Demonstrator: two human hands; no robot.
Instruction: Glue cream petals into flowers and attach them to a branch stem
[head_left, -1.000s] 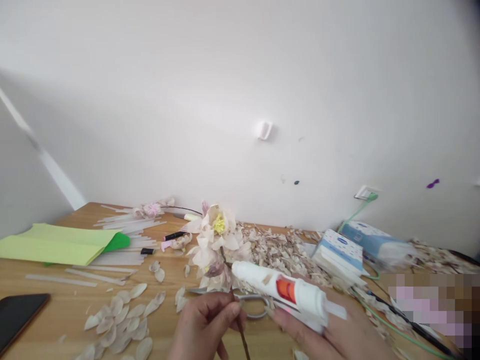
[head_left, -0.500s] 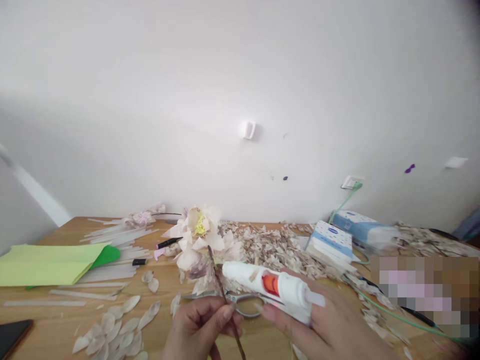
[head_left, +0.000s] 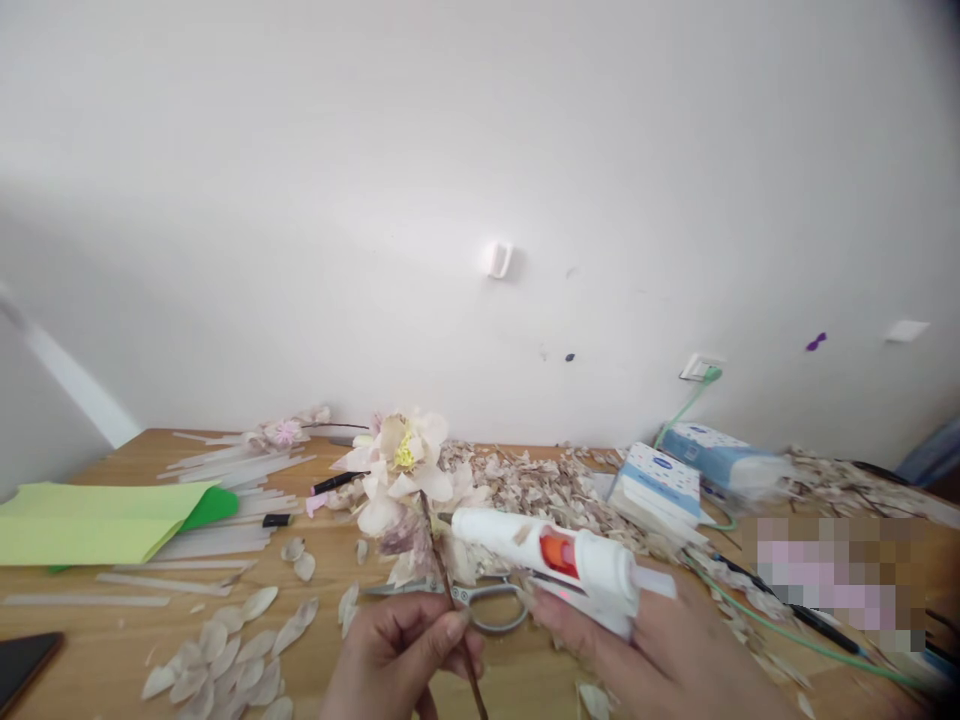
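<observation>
My left hand (head_left: 401, 655) pinches a thin brown stem (head_left: 447, 590) that carries a pale paper flower (head_left: 401, 470) with a yellow centre, held upright over the wooden table (head_left: 90, 640). My right hand (head_left: 660, 660) grips a white glue gun (head_left: 555, 565) with an orange trigger. Its nozzle points left, close to the stem just below the flower. A pair of scissors (head_left: 480, 600) lies on the table behind my hands.
Loose pale petals (head_left: 225, 650) lie at the front left, and a heap of petal scraps (head_left: 540, 490) sits at the back. Green paper (head_left: 97, 520), white strips, a dark phone (head_left: 22, 665), tissue boxes (head_left: 660, 485) and a green cable (head_left: 787, 635) surround them.
The flower has tilted from leaning right to leaning left on its stem. The glue gun stays beside it; the view has shifted slightly to the right.
</observation>
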